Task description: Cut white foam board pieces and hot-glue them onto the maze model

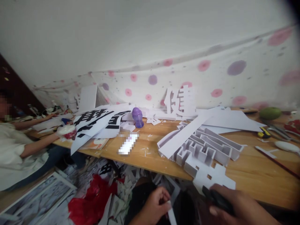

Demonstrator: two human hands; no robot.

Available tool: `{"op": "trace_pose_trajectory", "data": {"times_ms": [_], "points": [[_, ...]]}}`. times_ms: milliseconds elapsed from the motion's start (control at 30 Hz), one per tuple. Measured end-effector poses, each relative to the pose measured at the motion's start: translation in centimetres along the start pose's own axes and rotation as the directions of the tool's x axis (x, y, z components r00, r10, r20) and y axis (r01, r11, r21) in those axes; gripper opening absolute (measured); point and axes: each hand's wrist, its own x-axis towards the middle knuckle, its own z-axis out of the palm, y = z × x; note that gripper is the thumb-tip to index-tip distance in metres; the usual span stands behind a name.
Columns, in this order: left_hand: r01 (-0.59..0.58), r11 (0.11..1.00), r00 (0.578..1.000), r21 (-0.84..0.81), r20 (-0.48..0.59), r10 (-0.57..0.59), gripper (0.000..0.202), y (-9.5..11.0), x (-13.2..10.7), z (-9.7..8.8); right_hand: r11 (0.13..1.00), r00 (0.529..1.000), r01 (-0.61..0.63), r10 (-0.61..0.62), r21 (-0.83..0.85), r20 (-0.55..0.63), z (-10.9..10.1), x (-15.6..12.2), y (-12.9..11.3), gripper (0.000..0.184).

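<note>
My left hand [152, 204] is low in the middle of the view, its fingers pinched on a narrow white strip [172, 215]. At the lower right, my right hand [241, 203] is wrapped round a dark tool with a black handle [220, 200]; its working end cannot be made out. Just beyond that hand, a flat white cut-out piece [213, 176] juts over the table edge. Behind it stands a white character built from upright walls [202, 150], with a long white strip [187, 137] lying across it.
On the wooden table [253, 184] are a purple bottle [137, 118], a white cut-out character [180, 101], white sheets [234, 118], a yellow-black tape measure [264, 132] and a green fruit [270, 113]. Another person [21, 150] sits at the left. Scraps and a red bag [91, 200] cover the floor.
</note>
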Motion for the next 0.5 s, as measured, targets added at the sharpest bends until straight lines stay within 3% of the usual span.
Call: {"op": "trace_pose_trajectory", "data": {"times_ms": [67, 200, 300, 500], "points": [[-0.203, 0.963, 0.978, 0.175, -0.003, 0.206, 0.019, 2.5, -0.7, 2.5, 0.994, 1.0, 0.019, -0.019, 0.105, 0.001, 0.6, 0.0, -0.8, 0.021], [-0.408, 0.854, 0.897, 0.323, -0.032, 0.441, 0.007, 7.0, -1.9, 6.9, 0.939, 1.0, 0.014, -0.02, 0.345, 0.015, 2.9, -0.3, -2.1, 0.033], [-0.436, 0.861, 0.87, 0.262, -0.121, 0.477, 0.009, 8.5, -2.1, 8.6, 0.895, 0.999, -0.023, 0.042, 0.445, -0.032, 3.7, -0.7, -2.9, 0.036], [-0.41, 0.901, 0.91, -0.146, -0.129, 0.393, 0.027, 9.1, -1.8, 11.1, 0.75, 0.969, -0.118, 0.231, 0.65, -0.09, 2.3, -0.8, -4.5, 0.041]]}}
